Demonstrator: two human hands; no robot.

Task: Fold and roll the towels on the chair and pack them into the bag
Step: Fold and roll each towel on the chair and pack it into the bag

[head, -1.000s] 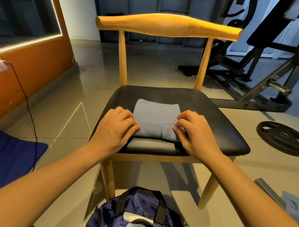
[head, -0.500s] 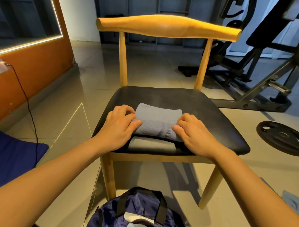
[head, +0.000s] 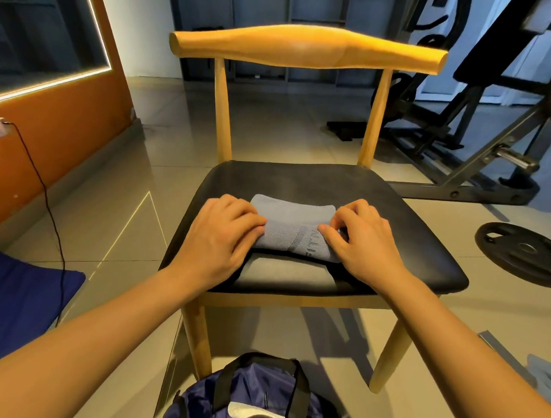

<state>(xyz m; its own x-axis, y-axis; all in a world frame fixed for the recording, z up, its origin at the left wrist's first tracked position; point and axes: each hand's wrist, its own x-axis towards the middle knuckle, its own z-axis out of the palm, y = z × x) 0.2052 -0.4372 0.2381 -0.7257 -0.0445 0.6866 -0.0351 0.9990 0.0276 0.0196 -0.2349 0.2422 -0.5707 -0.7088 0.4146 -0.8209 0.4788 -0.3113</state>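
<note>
The grey towel (head: 295, 227) lies part-rolled on the black seat of the wooden chair (head: 298, 182), directly under both sets of fingers. The left hand (head: 218, 239) curls its fingers (head: 246, 216) close together over the roll's left end. The right hand (head: 360, 240) pinches the right end, fingers (head: 347, 210) bent. The navy bag (head: 254, 399) sits on the floor below the wrists, nearer the camera.
</note>
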